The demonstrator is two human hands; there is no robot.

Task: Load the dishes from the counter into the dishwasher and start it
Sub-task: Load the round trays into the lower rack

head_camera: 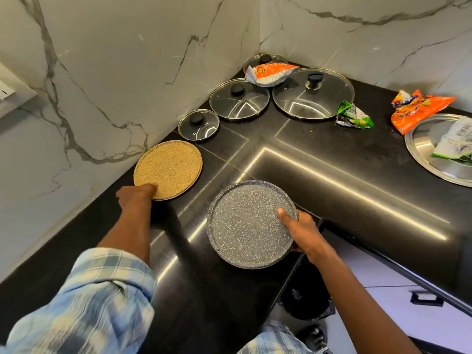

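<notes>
A black corner counter [319, 180] sits below marbled walls. At lower centre the right hand [304, 233] pinches the grey plate [245, 226], thumb on top, probably ready to carry it. At centre left the left hand [134, 195] touches the tan plate [168, 167] at its near rim, probably to take it next. I cannot tell whether it has a grip.

Bright even light, streaked glare on black counter [332, 175] (wide-angle bowing, blurred sleeve [84, 302])

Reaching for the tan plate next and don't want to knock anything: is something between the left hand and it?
Nothing visible. The left hand touches the tan plate at its near rim. The smallest glass lid sits beyond the plate's far side, out of the reach path.
</notes>
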